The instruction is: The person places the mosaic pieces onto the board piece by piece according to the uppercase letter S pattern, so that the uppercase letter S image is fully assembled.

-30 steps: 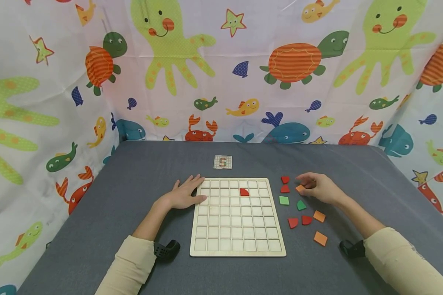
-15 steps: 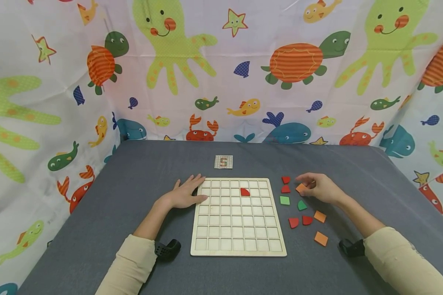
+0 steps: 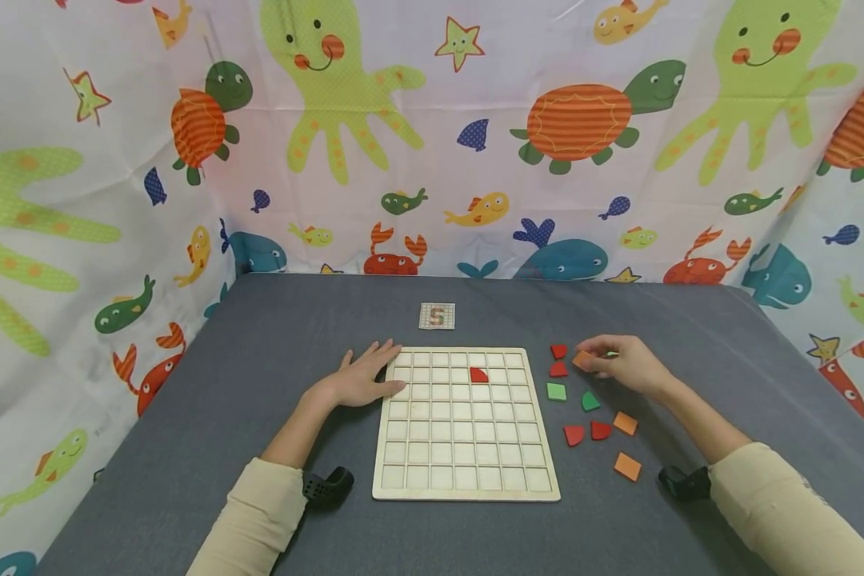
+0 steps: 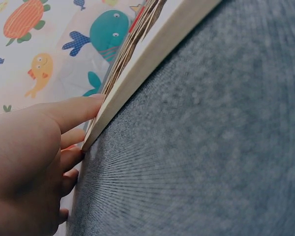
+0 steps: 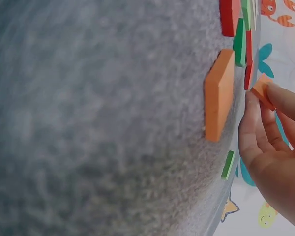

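My left hand point(image 3: 360, 378) rests on the upper left edge of a wooden grid board point(image 3: 432, 494), fingers spread. In the left wrist view its thumb lies along the rim of the board point(image 4: 119, 101). A red quarter-round tile point(image 3: 478, 375) sits in one cell near the top. To the right of the board, my right hand point(image 3: 630, 364) pinches an orange square tile point(image 5: 262, 92) between thumb and fingers, raised off the cloth in the right wrist view. A light green tile point(image 5: 228, 165) lies on the table near this hand.
Between board and right hand lie red tiles point(image 3: 558, 369), a light green square point(image 3: 557, 392) and a dark green rounded tile point(image 3: 590, 402). Closer to me are more red tiles point(image 3: 601, 430) and orange squares point(image 3: 627, 466). A small pattern card point(image 3: 437, 316) lies beyond the board.
My right hand has lifted the orange square and shifted it slightly left, toward the red tiles. My left hand stays on the board.
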`<state>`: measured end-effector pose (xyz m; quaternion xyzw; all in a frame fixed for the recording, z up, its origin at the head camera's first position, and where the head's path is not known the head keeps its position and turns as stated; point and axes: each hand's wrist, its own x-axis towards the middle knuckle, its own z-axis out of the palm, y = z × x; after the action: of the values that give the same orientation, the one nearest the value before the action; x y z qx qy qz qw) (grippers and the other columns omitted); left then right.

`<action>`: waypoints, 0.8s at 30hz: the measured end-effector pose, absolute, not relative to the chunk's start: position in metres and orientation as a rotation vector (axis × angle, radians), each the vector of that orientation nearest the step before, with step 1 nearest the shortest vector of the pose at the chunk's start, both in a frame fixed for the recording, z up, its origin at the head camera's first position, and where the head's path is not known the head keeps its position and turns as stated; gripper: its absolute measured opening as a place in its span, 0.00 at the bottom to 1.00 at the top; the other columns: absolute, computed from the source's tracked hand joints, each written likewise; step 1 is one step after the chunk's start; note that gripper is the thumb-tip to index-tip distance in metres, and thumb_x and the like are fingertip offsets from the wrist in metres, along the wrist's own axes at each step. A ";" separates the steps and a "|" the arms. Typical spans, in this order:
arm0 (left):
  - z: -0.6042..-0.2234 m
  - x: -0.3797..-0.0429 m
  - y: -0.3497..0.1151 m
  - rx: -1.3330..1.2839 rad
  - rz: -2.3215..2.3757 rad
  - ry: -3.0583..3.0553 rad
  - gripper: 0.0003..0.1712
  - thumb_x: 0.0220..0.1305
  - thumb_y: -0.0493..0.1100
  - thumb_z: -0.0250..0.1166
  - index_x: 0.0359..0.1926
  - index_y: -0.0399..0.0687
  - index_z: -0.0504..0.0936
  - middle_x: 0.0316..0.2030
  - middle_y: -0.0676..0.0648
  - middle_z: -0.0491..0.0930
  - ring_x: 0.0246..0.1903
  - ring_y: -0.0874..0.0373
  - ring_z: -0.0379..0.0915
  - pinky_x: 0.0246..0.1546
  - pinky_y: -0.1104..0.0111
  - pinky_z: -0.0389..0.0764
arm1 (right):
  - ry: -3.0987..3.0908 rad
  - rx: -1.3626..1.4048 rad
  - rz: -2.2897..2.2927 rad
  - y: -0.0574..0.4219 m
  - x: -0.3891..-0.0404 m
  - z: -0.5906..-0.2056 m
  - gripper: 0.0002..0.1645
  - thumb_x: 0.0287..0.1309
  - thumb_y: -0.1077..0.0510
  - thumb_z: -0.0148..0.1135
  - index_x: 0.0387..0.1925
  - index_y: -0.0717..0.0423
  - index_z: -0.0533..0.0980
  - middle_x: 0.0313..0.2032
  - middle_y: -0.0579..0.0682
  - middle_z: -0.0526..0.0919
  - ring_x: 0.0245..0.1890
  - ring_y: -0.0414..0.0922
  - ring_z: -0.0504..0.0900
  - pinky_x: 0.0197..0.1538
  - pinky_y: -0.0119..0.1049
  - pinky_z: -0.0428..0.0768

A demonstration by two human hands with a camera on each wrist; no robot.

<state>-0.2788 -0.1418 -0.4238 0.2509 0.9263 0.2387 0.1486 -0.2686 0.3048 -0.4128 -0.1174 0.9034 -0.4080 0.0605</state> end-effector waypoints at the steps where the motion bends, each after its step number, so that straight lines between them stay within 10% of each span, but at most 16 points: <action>1: -0.424 -0.279 -0.142 0.721 0.685 2.664 0.42 0.70 0.55 0.55 0.74 0.41 0.49 0.73 0.38 0.44 0.71 0.42 0.33 0.63 0.39 0.30 | 2.722 -0.350 -1.245 0.304 -0.269 -0.412 0.21 0.63 0.59 0.62 0.54 0.66 0.75 0.41 0.57 0.80 0.39 0.50 0.79 0.38 0.38 0.80; 24: -0.423 -0.278 -0.141 0.720 0.686 2.666 0.42 0.70 0.55 0.55 0.74 0.41 0.49 0.73 0.38 0.44 0.71 0.42 0.33 0.63 0.39 0.29 | 2.583 -0.426 -1.287 0.266 -0.275 -0.401 0.26 0.64 0.57 0.60 0.58 0.69 0.72 0.50 0.61 0.78 0.43 0.52 0.77 0.43 0.44 0.79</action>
<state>-0.2776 -0.1410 -0.4233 0.2501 0.9268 0.2383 0.1475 -0.2747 0.2657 -0.4006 -0.1451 0.8798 -0.4385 0.1120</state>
